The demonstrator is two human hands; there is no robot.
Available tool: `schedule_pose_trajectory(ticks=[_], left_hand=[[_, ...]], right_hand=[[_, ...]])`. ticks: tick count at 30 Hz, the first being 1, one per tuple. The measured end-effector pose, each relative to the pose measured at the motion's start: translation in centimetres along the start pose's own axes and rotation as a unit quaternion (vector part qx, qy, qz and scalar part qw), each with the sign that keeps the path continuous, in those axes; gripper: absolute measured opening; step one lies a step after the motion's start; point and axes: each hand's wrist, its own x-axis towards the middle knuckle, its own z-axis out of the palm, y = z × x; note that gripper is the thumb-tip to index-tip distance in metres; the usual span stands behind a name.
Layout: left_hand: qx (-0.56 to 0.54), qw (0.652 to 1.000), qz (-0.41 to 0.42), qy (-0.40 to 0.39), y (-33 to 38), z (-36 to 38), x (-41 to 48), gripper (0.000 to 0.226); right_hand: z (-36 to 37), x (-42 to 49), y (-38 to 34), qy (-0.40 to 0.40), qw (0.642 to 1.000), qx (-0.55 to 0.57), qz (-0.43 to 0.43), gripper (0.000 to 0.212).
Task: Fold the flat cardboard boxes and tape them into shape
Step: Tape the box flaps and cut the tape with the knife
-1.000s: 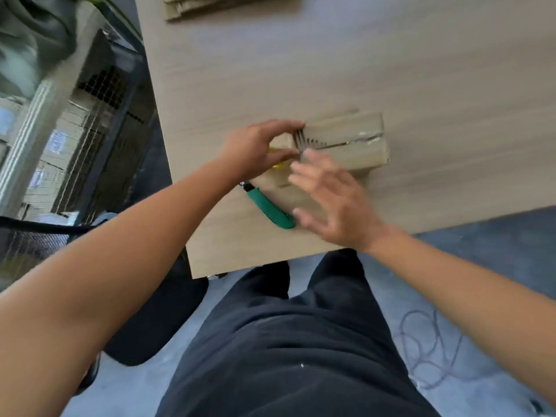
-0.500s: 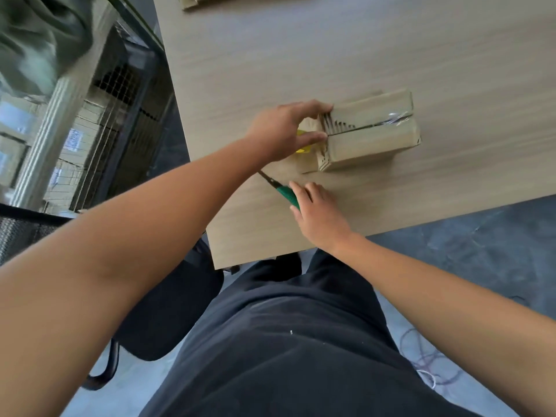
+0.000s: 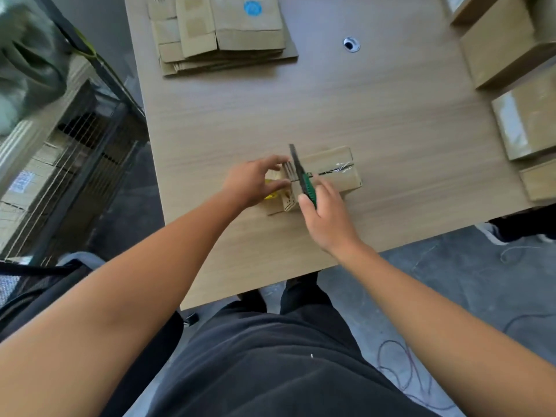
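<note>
Right hand (image 3: 326,219) grips a green-handled knife (image 3: 304,180), blade laid across the left end of the taped box (image 3: 337,164), near the table's (image 3: 376,115) front edge. Left hand (image 3: 251,183) curls round a yellow object (image 3: 270,196), possibly the tape roll. Beyond lie the flat cardboard stack (image 3: 222,34) and, to the right, folded boxes (image 3: 505,46).

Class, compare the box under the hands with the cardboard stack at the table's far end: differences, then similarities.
The box is folded into shape; the stack lies flat. The box has tape along its seam; the stack's top sheet bears a blue sticker. The left hand grips the box's end while the right hand holds a knife over it; the stack lies untouched. Both are brown cardboard.
</note>
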Motion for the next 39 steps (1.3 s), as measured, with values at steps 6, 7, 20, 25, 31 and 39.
schedule_pose_trajectory(ticks=[6,7,20,25,31,39], left_hand=[[-0.055,0.994,-0.096,0.025,-0.1,0.6,-2.5,0.037],[-0.085,0.991,-0.096,0.023,-0.5,0.6,-3.4,0.032],[0.027,0.99,-0.133,-0.044,1.0,-0.4,-2.8,0.005],[0.065,0.989,-0.129,-0.015,1.4,0.3,-3.2,0.01],[0.049,0.988,-0.136,0.059,-1.1,-1.1,-5.4,0.011],[-0.1,0.993,-0.043,-0.041,1.0,-4.0,-2.8,0.014]], right_hand=[[1.5,1.0,0.4,-0.102,0.987,-0.125,-0.004,0.057],[1.3,1.1,0.4,-0.112,0.986,-0.125,0.001,0.056],[0.0,2.2,-0.7,-0.202,0.957,-0.207,0.029,0.062],[0.2,2.1,-2.4,-0.212,0.932,-0.29,0.04,0.064],[-0.2,2.2,-1.9,-0.219,0.937,-0.269,0.031,0.063],[-1.1,-0.2,2.5,-0.009,0.999,-0.029,-0.035,0.051]])
